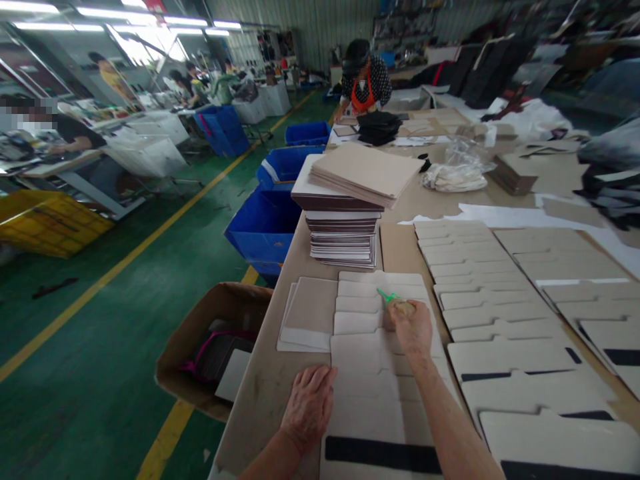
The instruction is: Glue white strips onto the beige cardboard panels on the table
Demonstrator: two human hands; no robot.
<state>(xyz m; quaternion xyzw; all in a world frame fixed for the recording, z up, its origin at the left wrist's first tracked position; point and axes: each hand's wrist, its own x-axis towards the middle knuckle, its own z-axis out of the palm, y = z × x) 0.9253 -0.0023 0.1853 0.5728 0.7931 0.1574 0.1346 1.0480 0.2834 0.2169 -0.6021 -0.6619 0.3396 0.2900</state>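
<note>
My right hand (413, 327) is closed around a small tan, rounded thing (403, 308) with a bright green strip sticking out on its left. Its exact kind is hard to make out. The hand rests over a row of overlapping beige panels (357, 360) with notched edges. Flat on the table, fingers stretched forward, my left hand (309, 403) lies against the left edge of that row. A black strip (383, 453) runs across the nearest panel. Just beyond my left hand, a few loose beige and white sheets (307, 310) lie beside the row.
More overlapping panels (480, 293) lie to the right. A tall stack of boards (343, 237) stands ahead, topped by beige sheets (367, 167). Left of the table (265, 393) are a cardboard box (175, 360) and blue bins (260, 220). Another person (367, 80) stands at the far end.
</note>
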